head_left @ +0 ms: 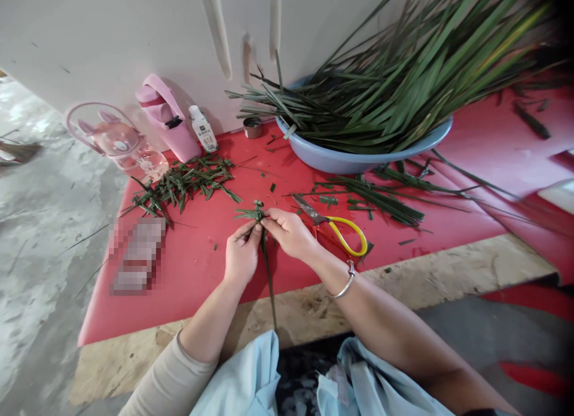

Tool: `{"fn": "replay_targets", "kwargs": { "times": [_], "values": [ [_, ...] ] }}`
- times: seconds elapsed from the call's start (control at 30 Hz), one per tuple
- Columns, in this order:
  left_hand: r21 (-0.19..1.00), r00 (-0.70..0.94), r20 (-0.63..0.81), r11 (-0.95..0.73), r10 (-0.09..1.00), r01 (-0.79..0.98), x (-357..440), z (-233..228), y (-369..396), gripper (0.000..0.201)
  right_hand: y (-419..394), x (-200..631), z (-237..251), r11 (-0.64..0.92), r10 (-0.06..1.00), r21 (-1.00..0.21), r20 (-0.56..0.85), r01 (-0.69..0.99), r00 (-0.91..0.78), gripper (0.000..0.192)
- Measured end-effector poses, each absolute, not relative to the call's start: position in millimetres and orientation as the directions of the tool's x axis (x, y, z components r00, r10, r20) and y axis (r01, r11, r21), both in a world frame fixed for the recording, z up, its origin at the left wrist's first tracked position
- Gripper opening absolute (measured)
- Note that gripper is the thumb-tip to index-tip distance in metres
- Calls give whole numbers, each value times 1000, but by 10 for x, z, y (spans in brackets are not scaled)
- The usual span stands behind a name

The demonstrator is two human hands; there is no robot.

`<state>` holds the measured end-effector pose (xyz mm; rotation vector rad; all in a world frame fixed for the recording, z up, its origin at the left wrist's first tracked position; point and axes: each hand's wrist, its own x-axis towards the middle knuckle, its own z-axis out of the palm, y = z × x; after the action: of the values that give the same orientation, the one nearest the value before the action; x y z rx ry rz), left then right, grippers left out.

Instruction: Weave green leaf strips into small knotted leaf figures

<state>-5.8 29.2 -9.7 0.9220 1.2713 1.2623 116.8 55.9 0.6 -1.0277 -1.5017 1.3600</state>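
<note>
Between my hands is a small woven grass piece [257, 213] of green leaf strips, with short ends sticking out to the left. One long strip trails from it down past the table's front edge. My left hand [243, 251] pinches the piece from below and the left, thumb up. From the right, my right hand [289, 231] grips it between thumb and fingertips, touching the left thumb. Scissors [329, 222] with yellow handles lie just right of my right hand, blades partly apart. Heaped at the upper left are several green woven pieces [188, 183].
A blue basin [345, 160] at the back right overflows with long green leaves [403, 87]. Cut strips [385, 204] lie before it. Along the back left stand a clear pink bottle [134, 150], a pink tumbler [174, 126], a white bottle [204, 129] and a small round tin [252, 127].
</note>
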Motion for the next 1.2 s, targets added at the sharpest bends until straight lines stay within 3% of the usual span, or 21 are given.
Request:
{"fn": "replay_targets", "kwargs": {
  "times": [0.1,0.17,0.37,0.6,0.8,0.9,1.03,1.2],
  "values": [
    [950,-88,-199,171,976,-260,-65,-112,291,29,574,1147,-24,-75,948,-987,-27,-140,-317,15],
    [969,-114,-168,143,979,-200,-74,-96,288,27,575,1132,-47,-119,947,-978,-59,-173,-314,16],
    [991,-251,97,-70,963,113,-86,-12,266,16,545,1120,-53,78,951,-997,66,27,-303,31],
    [987,-268,154,-133,951,93,-40,4,247,15,505,1000,-52,-225,938,-914,-108,-338,-330,39],
    [993,-206,116,-108,972,53,4,-6,240,22,488,947,-26,-97,963,-917,12,-388,-269,31],
    [998,-162,58,-62,985,-22,-14,-13,245,26,491,977,-24,10,967,-975,66,-223,-245,32],
    [996,-127,-4,-8,992,-93,-36,-9,244,29,490,1070,-14,150,976,-973,117,177,-184,37],
    [988,-146,63,-41,987,146,-46,44,231,28,487,1186,65,270,963,-820,225,505,-149,42]
  ]
}}
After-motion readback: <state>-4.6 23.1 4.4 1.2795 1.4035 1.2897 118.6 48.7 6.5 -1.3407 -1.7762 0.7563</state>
